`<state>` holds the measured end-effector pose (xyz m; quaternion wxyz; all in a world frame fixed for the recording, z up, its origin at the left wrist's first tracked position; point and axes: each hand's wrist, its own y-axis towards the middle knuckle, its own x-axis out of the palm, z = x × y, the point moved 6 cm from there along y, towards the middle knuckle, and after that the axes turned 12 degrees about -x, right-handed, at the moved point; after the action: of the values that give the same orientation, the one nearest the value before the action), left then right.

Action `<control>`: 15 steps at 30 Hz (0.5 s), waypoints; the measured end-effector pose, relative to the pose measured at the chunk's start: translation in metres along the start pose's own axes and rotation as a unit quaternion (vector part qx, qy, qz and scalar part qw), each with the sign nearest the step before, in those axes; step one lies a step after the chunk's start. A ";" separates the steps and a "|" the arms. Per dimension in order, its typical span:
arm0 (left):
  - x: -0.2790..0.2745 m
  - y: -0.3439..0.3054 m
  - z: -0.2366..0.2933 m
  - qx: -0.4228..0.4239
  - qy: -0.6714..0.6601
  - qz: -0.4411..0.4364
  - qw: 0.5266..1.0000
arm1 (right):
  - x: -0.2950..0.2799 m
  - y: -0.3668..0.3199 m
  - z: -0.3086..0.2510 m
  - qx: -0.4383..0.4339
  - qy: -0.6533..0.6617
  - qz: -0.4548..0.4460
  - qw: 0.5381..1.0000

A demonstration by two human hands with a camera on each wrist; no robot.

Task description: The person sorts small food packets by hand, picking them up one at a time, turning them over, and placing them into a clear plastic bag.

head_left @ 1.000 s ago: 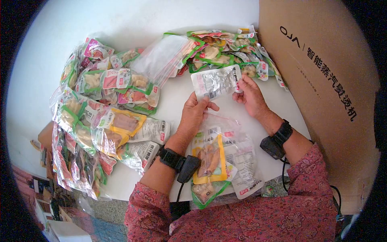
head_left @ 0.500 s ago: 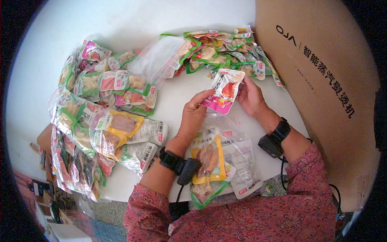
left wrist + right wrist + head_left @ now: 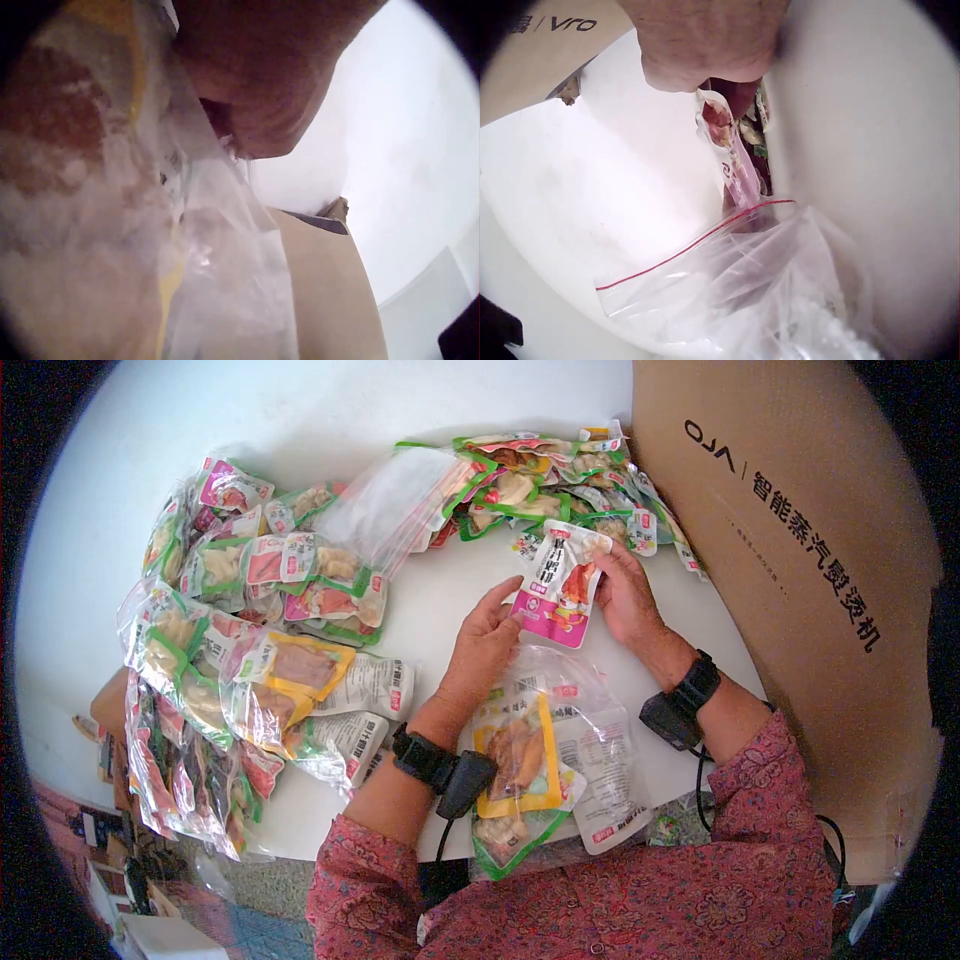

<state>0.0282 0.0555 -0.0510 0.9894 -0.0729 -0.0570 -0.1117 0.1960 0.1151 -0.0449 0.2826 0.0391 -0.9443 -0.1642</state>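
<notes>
A white and pink packet [image 3: 560,588] with a food picture is held upright above the table. My right hand [image 3: 630,600] pinches its upper right edge between thumb and fingers; the right wrist view shows that hand [image 3: 709,41] above the packet [image 3: 739,161]. At the packet's lower left edge is my left hand [image 3: 478,650], its fingers fairly straight and apart; whether they press on it is unclear. A clear zip bag [image 3: 610,710] holding a yellow-edged packet [image 3: 520,755] and others lies below the hands. In the left wrist view, plastic [image 3: 232,255] partly hides the left hand [image 3: 247,67].
Bagged food packets [image 3: 225,570] are heaped at the left of the white table [image 3: 440,605]. More packets [image 3: 515,490] lie at the back, beside flat clear bags [image 3: 395,495]. A large cardboard box [image 3: 800,610] stands along the right side.
The packet first showed its printed back; now its pink and white front faces up, and it stands more upright. My left fingers have spread and straightened at its edge.
</notes>
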 end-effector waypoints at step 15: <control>0.000 -0.002 0.001 -0.010 0.007 0.004 1.000 | -0.008 0.002 0.002 0.025 -0.119 0.001 0.993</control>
<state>0.0280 0.0536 -0.0493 0.9894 -0.0824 -0.0489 -0.1093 0.2014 0.1186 -0.0502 0.1673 0.0252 -0.9751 -0.1432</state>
